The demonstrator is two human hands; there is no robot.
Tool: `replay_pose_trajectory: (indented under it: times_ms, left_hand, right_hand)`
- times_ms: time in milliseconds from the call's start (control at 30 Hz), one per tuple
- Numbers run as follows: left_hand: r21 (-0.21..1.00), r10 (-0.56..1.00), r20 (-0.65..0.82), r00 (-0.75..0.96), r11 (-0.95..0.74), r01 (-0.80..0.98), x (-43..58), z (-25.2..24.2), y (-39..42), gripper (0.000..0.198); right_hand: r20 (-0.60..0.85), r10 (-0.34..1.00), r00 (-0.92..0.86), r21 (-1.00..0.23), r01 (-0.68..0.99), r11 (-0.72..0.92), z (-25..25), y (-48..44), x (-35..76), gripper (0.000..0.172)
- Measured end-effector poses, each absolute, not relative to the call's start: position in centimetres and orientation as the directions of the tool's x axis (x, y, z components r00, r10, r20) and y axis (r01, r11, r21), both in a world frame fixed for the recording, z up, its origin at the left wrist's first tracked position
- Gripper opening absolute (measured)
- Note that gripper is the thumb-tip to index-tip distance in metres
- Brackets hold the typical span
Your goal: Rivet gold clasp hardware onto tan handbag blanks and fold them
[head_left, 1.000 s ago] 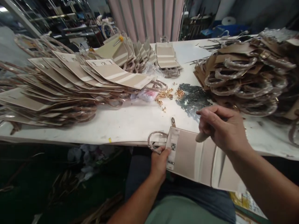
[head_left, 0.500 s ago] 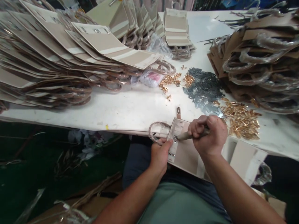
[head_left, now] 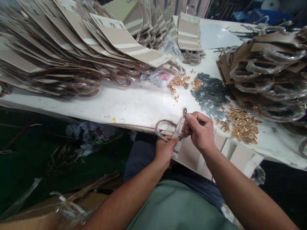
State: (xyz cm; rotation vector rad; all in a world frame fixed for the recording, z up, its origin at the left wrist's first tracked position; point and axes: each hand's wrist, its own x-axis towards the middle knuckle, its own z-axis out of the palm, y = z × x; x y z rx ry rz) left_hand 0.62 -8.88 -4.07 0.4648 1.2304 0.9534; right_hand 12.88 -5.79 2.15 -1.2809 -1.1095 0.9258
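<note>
A beige handbag panel [head_left: 190, 153] with white strips lies across my lap at the table's front edge. My left hand [head_left: 165, 150] is closed on its left end, thumb on top near a small metal fitting [head_left: 179, 138]. A brown looped handle [head_left: 157, 127] in clear film stands out beyond that hand. My right hand [head_left: 200, 129] is closed around a hand tool [head_left: 201, 122], just over the panel's upper left part. Only a dark bit of the tool shows; its working end is hidden by the fingers. A short strap with a metal clasp [head_left: 184, 111] sticks out past the panel.
Gold metal pieces [head_left: 244, 124] and flat grey metal plates [head_left: 211, 92] lie in heaps on the white table [head_left: 134, 105]. Stacked bag panels [head_left: 72, 48] fill the left, and brown pieces with wrapped handles [head_left: 266, 67] the right. Small gold parts [head_left: 178, 82] lie behind.
My right hand has moved left and the tool has turned, so its long tapered end no longer shows against the fitting. My left hand still grips the panel. The camera view has shifted slightly.
</note>
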Motion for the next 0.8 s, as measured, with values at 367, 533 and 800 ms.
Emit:
replay_pose_trajectory:
  times_ms: [367, 533, 800]
  left_hand:
    - [0.789, 0.858, -0.514, -0.001, 0.473, -0.392, 0.7, -4.4, -9.0, 0.024]
    - [0.793, 0.860, -0.510, -0.018, 0.462, -0.396, 0.8, -4.6, -9.2, 0.024]
    - [0.781, 0.842, -0.540, -0.016, 0.494, -0.383, 0.8, -5.0, -9.6, 0.017]
  right_hand:
    - [0.061, 0.993, -0.100, -0.956, 0.280, 0.087, 4.6, -3.3, 9.6, 0.053]
    - [0.085, 0.984, -0.160, -0.939, 0.318, 0.132, 3.5, -4.4, 10.7, 0.051]
    - [0.405, 0.863, 0.301, -0.898, -0.049, 0.438, 4.5, -7.7, 12.0, 0.048]
